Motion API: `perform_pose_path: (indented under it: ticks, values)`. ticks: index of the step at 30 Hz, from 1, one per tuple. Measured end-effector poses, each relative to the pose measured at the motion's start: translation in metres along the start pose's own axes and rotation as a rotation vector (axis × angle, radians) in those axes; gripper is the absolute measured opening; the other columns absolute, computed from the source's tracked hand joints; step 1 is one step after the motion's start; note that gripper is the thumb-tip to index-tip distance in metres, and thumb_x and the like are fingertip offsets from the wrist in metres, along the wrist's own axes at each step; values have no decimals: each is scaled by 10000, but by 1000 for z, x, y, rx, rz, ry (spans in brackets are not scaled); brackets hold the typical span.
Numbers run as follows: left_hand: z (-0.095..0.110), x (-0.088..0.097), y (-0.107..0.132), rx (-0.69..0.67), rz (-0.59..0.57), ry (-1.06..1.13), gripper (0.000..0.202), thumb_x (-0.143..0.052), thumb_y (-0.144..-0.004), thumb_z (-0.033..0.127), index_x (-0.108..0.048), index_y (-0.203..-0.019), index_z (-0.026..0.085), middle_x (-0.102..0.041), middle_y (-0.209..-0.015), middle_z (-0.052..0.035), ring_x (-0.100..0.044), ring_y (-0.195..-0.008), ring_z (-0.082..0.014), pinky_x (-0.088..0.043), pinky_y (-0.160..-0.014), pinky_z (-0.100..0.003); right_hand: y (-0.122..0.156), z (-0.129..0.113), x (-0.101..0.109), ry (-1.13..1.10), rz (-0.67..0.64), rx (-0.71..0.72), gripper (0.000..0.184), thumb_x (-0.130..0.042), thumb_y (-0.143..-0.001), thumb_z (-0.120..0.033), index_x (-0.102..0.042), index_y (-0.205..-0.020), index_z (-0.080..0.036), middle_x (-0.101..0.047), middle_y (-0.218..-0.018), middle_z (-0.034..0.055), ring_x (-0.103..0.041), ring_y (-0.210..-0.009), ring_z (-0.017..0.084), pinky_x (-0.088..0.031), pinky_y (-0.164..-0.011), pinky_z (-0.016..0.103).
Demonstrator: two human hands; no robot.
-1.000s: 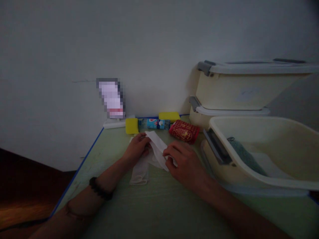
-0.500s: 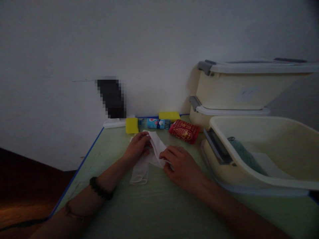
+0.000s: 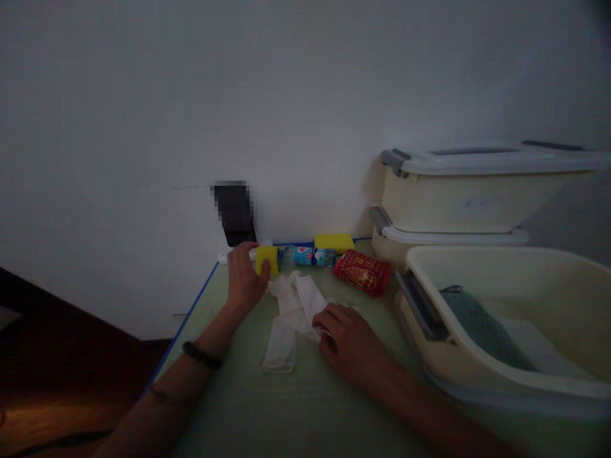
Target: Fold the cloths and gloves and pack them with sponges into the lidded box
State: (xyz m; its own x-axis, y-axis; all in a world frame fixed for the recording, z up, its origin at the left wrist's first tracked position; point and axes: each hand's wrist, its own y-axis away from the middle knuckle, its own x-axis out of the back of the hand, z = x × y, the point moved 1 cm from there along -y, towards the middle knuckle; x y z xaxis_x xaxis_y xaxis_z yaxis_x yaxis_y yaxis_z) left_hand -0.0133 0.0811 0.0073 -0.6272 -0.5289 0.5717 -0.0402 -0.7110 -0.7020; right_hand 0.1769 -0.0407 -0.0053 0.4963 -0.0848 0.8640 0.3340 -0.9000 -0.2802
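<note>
On the green tabletop lies a thin, crumpled white fabric piece (image 3: 280, 340) with a cuff-like end; whether it is a sock or a glove I cannot tell. My right hand (image 3: 351, 337) pinches its right edge between thumb and fingers. My left hand (image 3: 245, 280) is off the fabric, fingers and thumb apart. It reaches to the small yellow sponge (image 3: 268, 256), with the thumb over the lower front of the sponge and the fingers to its left. A plastic bottle with a blue label (image 3: 308, 256) lies on its side just right of the sponge.
Behind the bottle is another yellow sponge (image 3: 334, 242). A red packet with gold print (image 3: 363, 272) lies right of the bottle. An open cream bin (image 3: 506, 375) holds a green item (image 3: 482, 324). Lidded boxes (image 3: 449, 200) stand behind. A dark phone-like object (image 3: 237, 216) leans on the wall.
My left hand has let go of the white fabric and moved left and away from me to the small sponge. My right hand still pinches the fabric. The view has shifted slightly.
</note>
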Motion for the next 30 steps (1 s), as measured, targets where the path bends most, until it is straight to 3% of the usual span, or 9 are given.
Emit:
perform_pose_path:
  ticks: [4,10,15,19,21,25,30]
  values:
    - [-22,-3,-12,-55,50,-171,348,-517,-733,271,-431,-1038,127,-363,-1285,-207,-279,-1230,-322,-187,-1000,-504,0,-1,-1,-6,-4,-13,225,-470,-711,-63,-581,-860,-189,-588,-871,36,-512,-837,178,-370,-767,323]
    - [-25,-15,-21,-30,39,-219,338,-462,-767,337,-455,-1014,106,-312,-1355,-205,-142,-1295,-327,-37,-1035,-518,-1,-1,0,-35,-27,-23,229,-465,-717,-65,-590,-866,-185,-588,-881,43,-508,-854,182,-373,-784,322]
    - [-28,-16,-22,-47,27,-203,392,-453,-773,306,-409,-1112,112,-389,-1283,-186,-183,-1275,-325,-48,-1030,-533,0,-2,1,-47,-24,-37,227,-464,-724,-72,-587,-872,-193,-591,-892,36,-508,-851,187,-374,-788,334]
    - [-11,-6,-4,-146,71,-123,249,-485,-763,270,-438,-977,151,-422,-1177,-177,-334,-1168,-297,-257,-968,-481,1,-1,0,-82,-6,-49,232,-466,-717,-65,-580,-874,-192,-589,-889,37,-506,-857,185,-372,-789,331]
    - [6,-1,10,-199,-15,-31,207,-487,-764,232,-435,-950,158,-478,-1040,-143,-430,-1034,-257,-354,-894,-423,1,-1,1,-98,-4,-64,241,-461,-714,-62,-577,-883,-187,-588,-882,39,-505,-853,183,-369,-788,330]
    - [35,-1,33,-164,-321,138,145,-434,-803,178,-443,-948,167,-504,-855,-64,-488,-769,-168,-433,-718,-301,0,-2,3,-127,17,-98,253,-446,-704,-59,-564,-890,-183,-580,-863,36,-502,-820,178,-372,-761,319]
    - [35,-7,35,-141,-391,176,215,-374,-834,169,-506,-1004,174,-521,-951,-79,-508,-868,-171,-428,-783,-312,-1,0,7,-172,67,-134,262,-444,-693,-68,-543,-912,-171,-569,-858,35,-497,-783,168,-375,-734,305]
